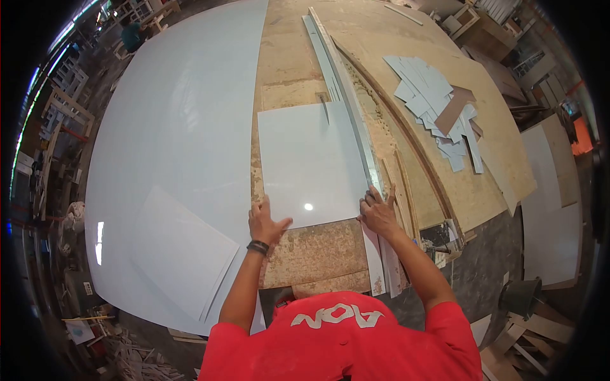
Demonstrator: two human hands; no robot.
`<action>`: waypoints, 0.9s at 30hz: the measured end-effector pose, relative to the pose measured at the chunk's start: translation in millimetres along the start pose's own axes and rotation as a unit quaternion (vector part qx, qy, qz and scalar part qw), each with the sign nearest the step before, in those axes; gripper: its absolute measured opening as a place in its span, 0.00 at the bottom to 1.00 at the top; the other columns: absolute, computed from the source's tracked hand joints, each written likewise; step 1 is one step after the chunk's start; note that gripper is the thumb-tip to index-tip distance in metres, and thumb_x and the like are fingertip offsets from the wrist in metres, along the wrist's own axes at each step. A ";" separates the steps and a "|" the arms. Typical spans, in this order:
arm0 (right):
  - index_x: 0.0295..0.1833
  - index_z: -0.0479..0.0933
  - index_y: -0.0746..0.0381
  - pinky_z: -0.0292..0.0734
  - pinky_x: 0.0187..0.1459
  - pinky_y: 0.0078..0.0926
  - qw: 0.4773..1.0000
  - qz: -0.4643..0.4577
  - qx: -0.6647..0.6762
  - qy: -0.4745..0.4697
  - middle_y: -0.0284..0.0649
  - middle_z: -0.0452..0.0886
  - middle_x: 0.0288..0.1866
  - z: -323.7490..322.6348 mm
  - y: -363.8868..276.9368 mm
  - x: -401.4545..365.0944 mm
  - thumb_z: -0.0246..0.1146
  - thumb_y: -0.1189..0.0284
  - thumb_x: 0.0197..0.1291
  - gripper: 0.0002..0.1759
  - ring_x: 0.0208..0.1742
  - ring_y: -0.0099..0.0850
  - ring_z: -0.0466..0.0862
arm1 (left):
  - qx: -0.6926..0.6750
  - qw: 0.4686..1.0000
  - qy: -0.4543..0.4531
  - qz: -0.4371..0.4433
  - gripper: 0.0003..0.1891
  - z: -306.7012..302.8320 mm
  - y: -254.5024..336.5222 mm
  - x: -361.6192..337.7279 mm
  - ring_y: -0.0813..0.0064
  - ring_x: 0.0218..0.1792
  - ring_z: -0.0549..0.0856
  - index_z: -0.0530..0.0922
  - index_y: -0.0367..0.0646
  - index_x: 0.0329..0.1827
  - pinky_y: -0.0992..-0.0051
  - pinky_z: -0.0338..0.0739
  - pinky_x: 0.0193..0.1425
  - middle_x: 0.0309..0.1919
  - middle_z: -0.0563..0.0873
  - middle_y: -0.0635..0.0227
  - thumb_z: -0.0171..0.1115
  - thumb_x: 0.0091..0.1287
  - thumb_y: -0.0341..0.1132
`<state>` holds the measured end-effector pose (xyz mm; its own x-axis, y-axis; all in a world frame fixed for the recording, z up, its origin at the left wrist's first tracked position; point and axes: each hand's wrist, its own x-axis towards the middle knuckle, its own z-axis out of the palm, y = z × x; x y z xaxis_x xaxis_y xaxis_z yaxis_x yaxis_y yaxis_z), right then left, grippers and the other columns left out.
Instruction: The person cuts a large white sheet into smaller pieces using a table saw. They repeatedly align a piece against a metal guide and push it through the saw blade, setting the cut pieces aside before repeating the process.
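White sheet flat on tabletop, a hand at each near corner

White sheet (305, 165) lies on the worn brown tabletop (314, 259), right edge along the long metal rail (353, 111). Thin blade (327, 114) shows at the sheet's far edge.

Hands well apart. Left hand (266, 224) spread around the near left corner, thumb toward the near edge. Right hand (379, 211) at the near right corner, fingers over the rail's near end; can't tell if it's gripping. Black wristband (258, 246) on left wrist.

Left: large pale panel (171, 114), smaller loose sheets (187, 251) on its near part. Right: heap of pale offcuts (419, 82), brown piece (455, 109) on top. Narrow strips (373, 260) below the right hand.
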<state>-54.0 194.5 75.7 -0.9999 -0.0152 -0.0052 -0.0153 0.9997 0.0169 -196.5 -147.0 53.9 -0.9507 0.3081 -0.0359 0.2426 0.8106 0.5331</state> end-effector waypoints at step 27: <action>0.53 0.88 0.55 0.26 0.75 0.89 1.000 0.016 -0.003 -0.018 0.34 0.86 0.57 -3.6 55.4 151.1 0.73 0.49 0.59 0.25 0.85 0.46 0.59 | -0.033 0.999 -0.010 0.019 0.39 14.6 5.5 134.5 0.47 0.63 0.78 0.83 0.43 0.69 0.60 0.77 0.71 0.62 0.73 0.45 0.83 0.50 0.44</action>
<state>-205.9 247.6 79.5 -0.9990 0.0173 -0.0405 0.0164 0.9996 0.0229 -320.2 -93.9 39.7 -0.9366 0.3489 -0.0309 0.2648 0.7630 0.5897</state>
